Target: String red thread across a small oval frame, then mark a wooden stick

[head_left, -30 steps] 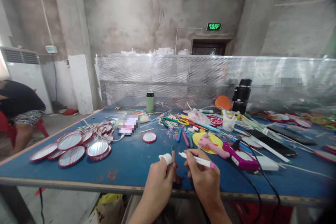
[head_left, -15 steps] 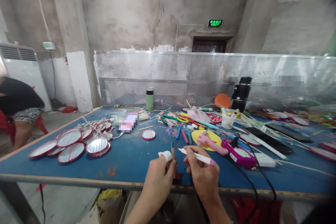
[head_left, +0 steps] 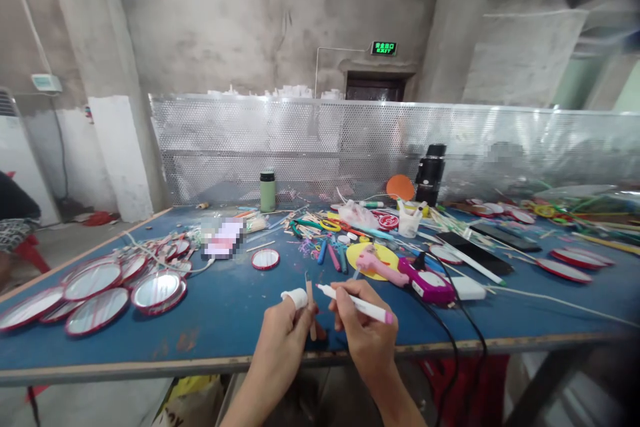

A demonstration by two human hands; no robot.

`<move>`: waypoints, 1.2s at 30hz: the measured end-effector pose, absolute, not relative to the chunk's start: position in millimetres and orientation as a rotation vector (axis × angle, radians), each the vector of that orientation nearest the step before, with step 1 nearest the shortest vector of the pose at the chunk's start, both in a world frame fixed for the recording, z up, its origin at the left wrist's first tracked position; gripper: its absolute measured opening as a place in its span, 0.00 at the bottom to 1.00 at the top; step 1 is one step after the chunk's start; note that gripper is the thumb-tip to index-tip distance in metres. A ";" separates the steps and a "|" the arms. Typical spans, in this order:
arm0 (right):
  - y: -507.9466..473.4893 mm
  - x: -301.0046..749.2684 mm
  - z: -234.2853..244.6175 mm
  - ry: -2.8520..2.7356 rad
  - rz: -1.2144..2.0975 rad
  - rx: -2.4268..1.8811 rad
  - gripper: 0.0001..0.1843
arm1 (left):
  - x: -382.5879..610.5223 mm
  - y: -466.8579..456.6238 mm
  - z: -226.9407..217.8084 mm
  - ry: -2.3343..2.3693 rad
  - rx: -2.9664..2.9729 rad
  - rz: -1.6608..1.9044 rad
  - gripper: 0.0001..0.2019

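The left hand (head_left: 287, 325) pinched a thin wooden stick (head_left: 311, 300) nearly upright over the near part of the blue table (head_left: 225, 317), with a white wrapping (head_left: 298, 297) on that hand. The right hand (head_left: 367, 327) gripped a white marker (head_left: 367, 309) (its tip pointed at the stick, just beside it). A round mirror (head_left: 265, 259) lay on the table beyond the left hand.

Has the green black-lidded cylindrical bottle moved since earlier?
No: the green bottle keeps its place before the perforated silver metal screen; only the view swung rightward.
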State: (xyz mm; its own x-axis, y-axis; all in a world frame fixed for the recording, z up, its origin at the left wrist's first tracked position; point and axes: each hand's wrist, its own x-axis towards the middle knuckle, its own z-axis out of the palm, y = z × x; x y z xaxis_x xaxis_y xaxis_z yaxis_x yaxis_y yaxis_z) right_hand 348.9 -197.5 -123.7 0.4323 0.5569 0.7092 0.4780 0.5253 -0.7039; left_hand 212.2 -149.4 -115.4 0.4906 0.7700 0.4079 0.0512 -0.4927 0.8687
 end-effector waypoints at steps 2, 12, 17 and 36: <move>-197.7 350.0 -125.5 -1.235 0.036 -1.088 0.12 | 212.5 -149.2 -116.9 0.693 1.888 1.062 0.18; -197.1 350.6 -127.6 -1.298 -0.050 -1.115 0.12 | 213.2 -148.5 -119.3 0.714 1.924 1.054 0.20; -198.4 349.4 -125.2 -1.286 -0.099 -1.124 0.12 | 212.9 -147.0 -119.0 0.736 1.949 1.045 0.20; -197.4 347.9 -121.8 -1.345 -0.234 -1.080 0.10 | 212.6 -146.3 -122.5 0.695 1.937 1.055 0.20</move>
